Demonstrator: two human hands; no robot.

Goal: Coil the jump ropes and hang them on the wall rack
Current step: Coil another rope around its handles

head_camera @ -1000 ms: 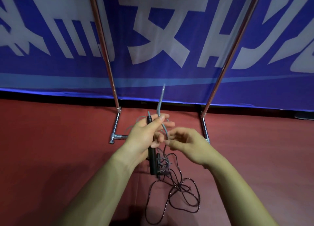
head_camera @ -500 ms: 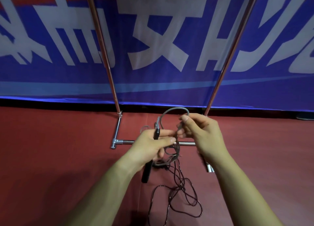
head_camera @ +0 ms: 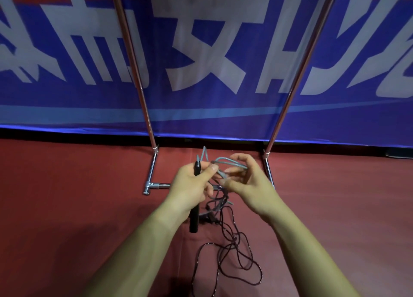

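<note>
The grey jump rope [head_camera: 232,162] was held in the air between both hands, bent into a few small, springy loops just in front of the rack [head_camera: 298,73]. The left hand [head_camera: 190,186] was wrapped round the black handle [head_camera: 194,220], which stood nearly upright, and its thumb pinned a turn of rope against it. The right hand [head_camera: 250,185] was half-curled, its fingers hooked loosely through one loop.

Below them a dark cord [head_camera: 237,254] hung down and lay in a loose tangle on the floor [head_camera: 67,207]. I could not tell whether it belonged to the same rope.

The loops looked stiff. With so light a hold on the right they could probably spring off the fingers and undo the coil. Drawing up more length might well cinch the tangle below into a knot, and a trailing strand could catch on the rack's low foot bar [head_camera: 154,185], which lay just beside the hands.

Ahead, room was tight: the two chrome uprights flanked the hands and the blue banner [head_camera: 201,109] closed off the back. Open floor lay to either side and nearer the person.
</note>
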